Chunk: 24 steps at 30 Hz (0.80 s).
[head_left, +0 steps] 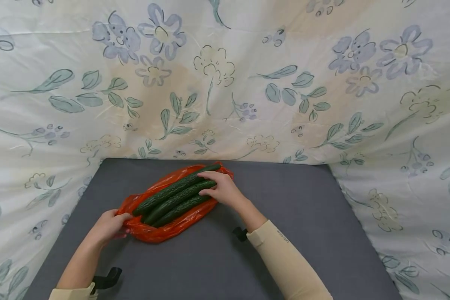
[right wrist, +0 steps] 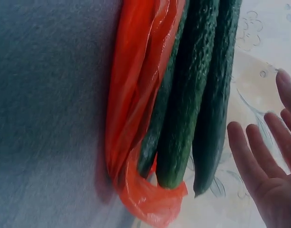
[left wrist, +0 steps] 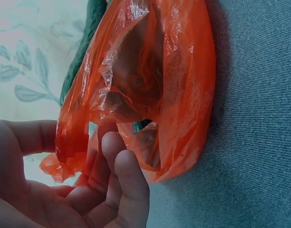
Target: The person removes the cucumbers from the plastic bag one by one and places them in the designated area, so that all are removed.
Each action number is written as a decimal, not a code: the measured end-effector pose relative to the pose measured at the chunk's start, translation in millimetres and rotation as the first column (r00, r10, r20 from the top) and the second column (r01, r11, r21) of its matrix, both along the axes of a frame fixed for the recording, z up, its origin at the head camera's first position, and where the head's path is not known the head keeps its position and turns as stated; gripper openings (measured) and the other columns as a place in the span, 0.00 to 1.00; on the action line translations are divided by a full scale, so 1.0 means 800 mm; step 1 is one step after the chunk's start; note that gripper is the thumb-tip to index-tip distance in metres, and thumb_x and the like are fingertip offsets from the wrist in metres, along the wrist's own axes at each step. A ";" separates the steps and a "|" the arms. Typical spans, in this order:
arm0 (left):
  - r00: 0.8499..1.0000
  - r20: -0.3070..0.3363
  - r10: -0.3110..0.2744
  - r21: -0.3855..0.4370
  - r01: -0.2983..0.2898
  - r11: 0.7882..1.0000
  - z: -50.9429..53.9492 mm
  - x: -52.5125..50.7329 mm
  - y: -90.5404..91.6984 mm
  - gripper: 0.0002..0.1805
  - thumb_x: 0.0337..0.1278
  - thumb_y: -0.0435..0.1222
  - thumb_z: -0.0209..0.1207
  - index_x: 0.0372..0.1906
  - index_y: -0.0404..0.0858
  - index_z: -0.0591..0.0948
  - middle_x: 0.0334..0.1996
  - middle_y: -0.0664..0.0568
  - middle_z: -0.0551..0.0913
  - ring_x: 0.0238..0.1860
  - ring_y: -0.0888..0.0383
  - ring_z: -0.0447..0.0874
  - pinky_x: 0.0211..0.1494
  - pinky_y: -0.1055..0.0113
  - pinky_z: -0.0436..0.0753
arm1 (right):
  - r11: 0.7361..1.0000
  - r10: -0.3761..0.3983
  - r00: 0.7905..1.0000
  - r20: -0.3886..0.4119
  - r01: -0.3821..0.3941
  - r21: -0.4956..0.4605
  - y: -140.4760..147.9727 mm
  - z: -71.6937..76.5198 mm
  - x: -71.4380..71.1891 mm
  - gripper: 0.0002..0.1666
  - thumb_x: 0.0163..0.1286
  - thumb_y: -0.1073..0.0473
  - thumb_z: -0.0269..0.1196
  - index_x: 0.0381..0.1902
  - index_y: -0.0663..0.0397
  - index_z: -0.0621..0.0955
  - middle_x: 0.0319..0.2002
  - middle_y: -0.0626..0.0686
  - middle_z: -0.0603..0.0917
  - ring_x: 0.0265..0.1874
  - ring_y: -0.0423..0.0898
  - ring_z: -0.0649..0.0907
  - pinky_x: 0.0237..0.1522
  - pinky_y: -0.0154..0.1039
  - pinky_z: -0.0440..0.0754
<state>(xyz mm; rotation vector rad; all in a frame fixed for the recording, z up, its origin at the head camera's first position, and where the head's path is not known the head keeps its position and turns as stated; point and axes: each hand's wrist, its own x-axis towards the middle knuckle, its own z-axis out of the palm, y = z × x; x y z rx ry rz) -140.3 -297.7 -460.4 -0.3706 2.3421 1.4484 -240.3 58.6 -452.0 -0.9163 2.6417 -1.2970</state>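
Note:
Three dark green cucumbers (head_left: 180, 201) lie side by side in a red plastic bag (head_left: 153, 236), whose mouth is spread along their length. My left hand (head_left: 110, 225) pinches the bag's rim at the near left end; the left wrist view shows the thin red plastic (left wrist: 188, 95) between thumb and fingers. Over the far right ends of the cucumbers is my right hand (head_left: 225, 189). In the right wrist view its fingers (right wrist: 252, 164) are spread and apart from the cucumbers (right wrist: 183, 137), holding nothing.
A grey cloth-covered table (head_left: 285, 200) lies under the bag. Flower-printed curtain fabric (head_left: 232, 83) stands behind the table and along both sides. Black wrist mounts (head_left: 110, 278) stick out near both sleeves.

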 end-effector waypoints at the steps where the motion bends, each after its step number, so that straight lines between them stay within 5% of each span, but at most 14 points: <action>1: 1.000 0.004 0.002 0.002 -0.002 1.000 0.000 0.000 0.000 0.21 0.74 0.39 0.49 0.57 0.23 0.68 0.27 0.49 0.81 0.29 0.55 0.82 0.36 0.62 0.87 | 1.000 0.003 1.000 0.001 -0.003 0.009 -0.004 0.000 -0.002 0.36 0.63 0.55 0.72 0.69 0.51 0.76 0.67 0.52 0.78 0.61 0.55 0.81 0.47 0.44 0.87; 8: 1.000 0.015 0.002 0.019 -0.002 1.000 -0.003 -0.003 -0.004 0.22 0.74 0.40 0.50 0.57 0.24 0.68 0.27 0.50 0.81 0.29 0.56 0.81 0.36 0.63 0.87 | 0.997 -0.001 1.000 0.013 0.000 0.082 -0.030 0.000 -0.020 0.38 0.63 0.51 0.72 0.71 0.46 0.75 0.71 0.48 0.74 0.70 0.49 0.73 0.67 0.52 0.75; 12: 1.000 0.008 -0.004 0.017 0.003 1.000 -0.004 -0.003 -0.007 0.22 0.74 0.39 0.49 0.57 0.23 0.69 0.26 0.50 0.82 0.28 0.55 0.81 0.35 0.63 0.87 | 0.995 -0.001 1.000 0.030 -0.002 0.098 -0.040 -0.003 -0.026 0.38 0.63 0.50 0.72 0.71 0.42 0.74 0.74 0.46 0.70 0.73 0.48 0.70 0.68 0.49 0.75; 18: 1.000 0.009 -0.016 0.028 0.016 0.999 -0.005 -0.004 -0.005 0.22 0.74 0.39 0.49 0.58 0.23 0.68 0.26 0.50 0.83 0.28 0.55 0.83 0.35 0.62 0.87 | 0.995 0.027 0.998 0.048 -0.032 0.090 -0.052 -0.012 -0.032 0.40 0.63 0.52 0.73 0.72 0.46 0.73 0.77 0.50 0.64 0.64 0.50 0.79 0.59 0.46 0.82; 24: 1.000 0.009 -0.016 0.026 0.015 1.000 -0.008 -0.005 -0.005 0.25 0.75 0.40 0.48 0.61 0.21 0.67 0.28 0.49 0.83 0.29 0.55 0.84 0.35 0.63 0.87 | 0.989 0.037 0.999 0.038 -0.042 0.142 -0.066 -0.018 -0.045 0.41 0.63 0.51 0.73 0.73 0.45 0.72 0.77 0.45 0.64 0.76 0.49 0.65 0.70 0.51 0.72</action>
